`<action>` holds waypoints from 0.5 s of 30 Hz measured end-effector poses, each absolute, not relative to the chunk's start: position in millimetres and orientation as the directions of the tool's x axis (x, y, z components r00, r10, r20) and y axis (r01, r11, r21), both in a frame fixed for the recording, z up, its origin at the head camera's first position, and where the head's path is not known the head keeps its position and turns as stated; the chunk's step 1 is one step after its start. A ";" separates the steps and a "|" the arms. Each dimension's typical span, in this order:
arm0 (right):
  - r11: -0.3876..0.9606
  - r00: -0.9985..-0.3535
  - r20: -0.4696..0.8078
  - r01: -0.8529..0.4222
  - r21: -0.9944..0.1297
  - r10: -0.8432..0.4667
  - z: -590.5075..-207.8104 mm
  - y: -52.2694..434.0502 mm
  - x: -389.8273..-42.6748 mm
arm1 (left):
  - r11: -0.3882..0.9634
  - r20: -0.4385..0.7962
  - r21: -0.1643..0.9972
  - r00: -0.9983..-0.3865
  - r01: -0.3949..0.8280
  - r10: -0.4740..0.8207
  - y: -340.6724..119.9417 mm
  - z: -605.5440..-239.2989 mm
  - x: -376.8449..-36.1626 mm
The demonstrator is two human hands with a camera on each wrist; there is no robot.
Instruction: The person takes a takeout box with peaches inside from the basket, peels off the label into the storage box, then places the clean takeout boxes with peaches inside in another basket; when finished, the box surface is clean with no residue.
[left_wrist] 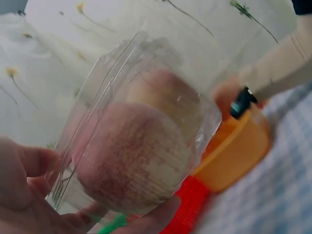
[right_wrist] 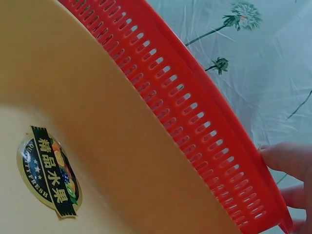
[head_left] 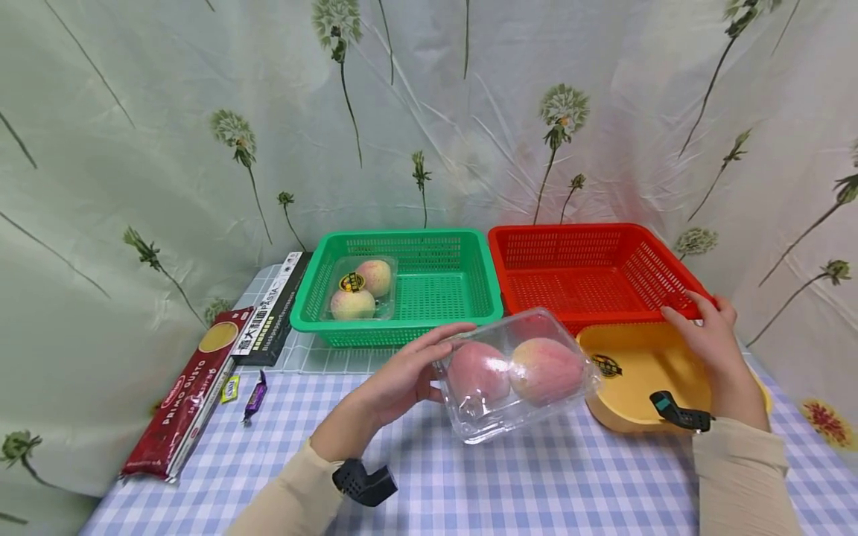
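My left hand (head_left: 409, 372) grips one end of a clear plastic box (head_left: 462, 428) with two pinkish peaches (head_left: 546, 370) inside, held tilted above the table. Up close in the left wrist view, the peaches (left_wrist: 134, 156) show through the clear wall, with fingers around its near end. At the right, my right hand (head_left: 713, 339) holds the near right corner of a red slotted basket (head_left: 570, 290). The right wrist view shows its fingertips (right_wrist: 278, 158) against the basket's rim (right_wrist: 214, 105); the thumb is hidden there.
A green basket (head_left: 395, 335) holds another peach box (head_left: 362, 290). Before the red basket stands a yellow tub (head_left: 637, 372) with a black-and-gold sticker (right_wrist: 51, 173) inside. Pasta packs (head_left: 191, 394) and small wrapped candies (head_left: 255, 398) lie left on the checked cloth (head_left: 536, 476).
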State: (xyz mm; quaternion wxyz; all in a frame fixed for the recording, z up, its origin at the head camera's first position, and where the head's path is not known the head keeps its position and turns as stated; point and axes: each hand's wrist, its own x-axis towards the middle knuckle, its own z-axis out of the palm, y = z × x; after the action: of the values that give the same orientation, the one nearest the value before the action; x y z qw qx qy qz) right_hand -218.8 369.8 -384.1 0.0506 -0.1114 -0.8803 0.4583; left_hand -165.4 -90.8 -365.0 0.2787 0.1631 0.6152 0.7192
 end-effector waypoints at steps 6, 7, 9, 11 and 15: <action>0.563 -0.971 -0.010 0.146 -0.813 0.238 -385.4 370.9 -218.2 | -0.142 -0.061 0.976 -0.837 -0.164 0.544 -80.5 -336.5 -179.1; 0.564 -0.972 -0.009 0.145 -0.813 0.237 -385.8 371.0 -218.1 | -0.151 -0.059 0.975 -0.845 -0.163 0.531 -78.1 -333.3 -182.7; 0.567 -0.972 -0.006 0.143 -0.811 0.235 -386.6 371.2 -217.8 | -0.164 -0.061 0.973 -0.862 -0.165 0.504 -73.1 -328.1 -190.5; 0.572 -0.972 0.001 0.137 -0.809 0.234 -387.5 371.1 -217.6 | -0.178 -0.065 0.970 -0.878 -0.168 0.474 -67.1 -323.7 -198.8; 0.579 -0.972 0.011 0.131 -0.805 0.235 -389.1 371.5 -217.7 | -0.198 -0.087 0.963 -0.910 -0.181 0.407 -52.5 -316.9 -216.5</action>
State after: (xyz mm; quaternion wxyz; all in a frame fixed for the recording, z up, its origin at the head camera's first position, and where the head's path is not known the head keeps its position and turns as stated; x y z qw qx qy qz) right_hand -217.7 371.5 -389.1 0.0583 -0.1030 -0.8867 0.4470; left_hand -216.5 -52.5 -316.9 0.1910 0.0936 0.6036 0.7684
